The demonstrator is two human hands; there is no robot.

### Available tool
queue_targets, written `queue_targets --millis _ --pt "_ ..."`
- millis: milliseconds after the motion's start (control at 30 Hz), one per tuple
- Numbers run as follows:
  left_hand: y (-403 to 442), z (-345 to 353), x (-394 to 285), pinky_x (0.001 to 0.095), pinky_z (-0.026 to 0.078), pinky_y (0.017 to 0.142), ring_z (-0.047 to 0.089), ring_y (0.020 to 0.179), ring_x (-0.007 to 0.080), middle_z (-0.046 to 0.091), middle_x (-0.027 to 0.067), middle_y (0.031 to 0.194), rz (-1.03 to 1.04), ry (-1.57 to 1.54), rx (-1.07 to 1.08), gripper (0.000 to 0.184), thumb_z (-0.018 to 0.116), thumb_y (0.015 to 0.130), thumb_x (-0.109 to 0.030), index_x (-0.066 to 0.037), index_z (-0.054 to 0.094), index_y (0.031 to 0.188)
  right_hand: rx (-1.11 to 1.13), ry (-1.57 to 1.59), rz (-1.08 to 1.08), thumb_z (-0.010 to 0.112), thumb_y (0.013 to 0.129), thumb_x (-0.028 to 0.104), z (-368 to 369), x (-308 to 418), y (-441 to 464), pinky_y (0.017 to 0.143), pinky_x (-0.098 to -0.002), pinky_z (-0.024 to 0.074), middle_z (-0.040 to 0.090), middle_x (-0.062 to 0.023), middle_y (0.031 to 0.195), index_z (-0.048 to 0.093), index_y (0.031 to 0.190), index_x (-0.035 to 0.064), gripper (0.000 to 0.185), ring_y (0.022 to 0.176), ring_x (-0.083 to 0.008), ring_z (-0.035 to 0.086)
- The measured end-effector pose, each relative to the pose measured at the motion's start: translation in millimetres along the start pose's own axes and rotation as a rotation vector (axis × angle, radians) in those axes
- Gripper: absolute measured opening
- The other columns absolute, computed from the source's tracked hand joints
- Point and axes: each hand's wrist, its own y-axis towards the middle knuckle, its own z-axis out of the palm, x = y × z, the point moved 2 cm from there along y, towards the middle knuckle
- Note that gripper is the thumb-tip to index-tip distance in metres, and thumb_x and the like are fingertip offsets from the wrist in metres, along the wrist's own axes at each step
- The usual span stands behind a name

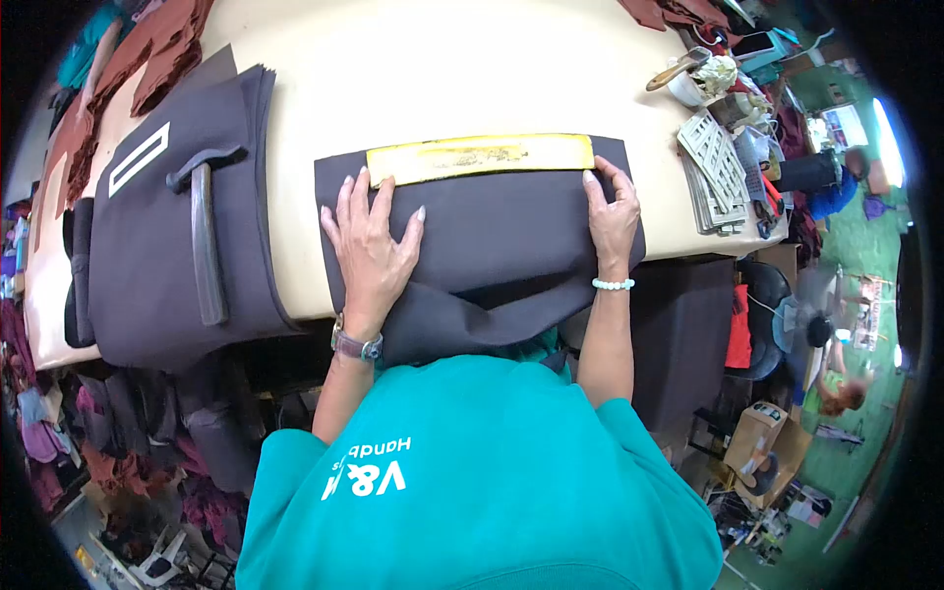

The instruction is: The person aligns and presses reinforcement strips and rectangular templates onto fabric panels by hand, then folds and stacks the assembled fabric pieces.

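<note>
Head view: where's the yellow strip (pixel 482 157), how's it handle?

– Along the dark sheet's (pixel 501 221) far edge. Likely light, fairly stiff; take it by both ends. Sheet looks soft, floppy.

– Hands?

– Left hand (pixel 372 241) open, fingers spread. Right hand (pixel 615 221) at strip's right end; can't tell if gripping.

– Counts?

– One strip, one hammer (pixel 206 246) left, one brush (pixel 677 72) far right. Left stack (pixel 143 261): can't count layers.

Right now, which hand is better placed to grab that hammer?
Probably the left hand: it rests nearer the hammer. The right hand is farther off, at the opposite end of the yellow strip, and would have to cross over.
</note>
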Motion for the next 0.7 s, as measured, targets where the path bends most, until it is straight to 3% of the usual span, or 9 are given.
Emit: queue_targets --millis 233,367,700 --pt "0.4 -0.4 0.4 0.0575 0.02 0.103 0.034 0.127 0.0342 0.043 0.0168 0.133 -0.022 0.006 0.002 0.049 0.066 0.078 -0.028 -0.008 0.055 0.121 0.018 -0.024 0.009 0.067 0.075 0.013 -2.9 4.8 -2.3 0.093 -0.0387 0.0408 0.063 -0.0136 0.103 0.065 0.1 0.0043 0.026 0.103 -0.0296 0.055" --pt "1.3 -1.9 -0.5 0.0585 0.017 0.103 0.032 0.128 0.035 0.041 0.0182 0.134 -0.034 -0.026 0.036 0.049 0.064 0.079 -0.028 -0.005 0.054 0.121 0.024 -0.001 0.025 0.067 0.075 0.012 -2.4 6.5 -2.4 0.094 -0.0387 0.0404 0.063 -0.0101 0.104 0.065 0.101 0.0049 0.026 0.105 -0.0288 0.054" --pt "1.7 -1.4 -1.3 0.0582 0.017 0.104 0.032 0.129 0.0335 0.04 0.0162 0.135 -0.036 0.001 0.046 0.048 0.065 0.079 -0.027 -0.008 0.054 0.121 0.036 -0.029 0.009 0.067 0.075 0.014 -3.9 9.7 -2.3 0.096 -0.0404 0.0381 0.064 -0.011 0.105 0.065 0.102 0.0037 0.028 0.108 -0.0305 0.053"
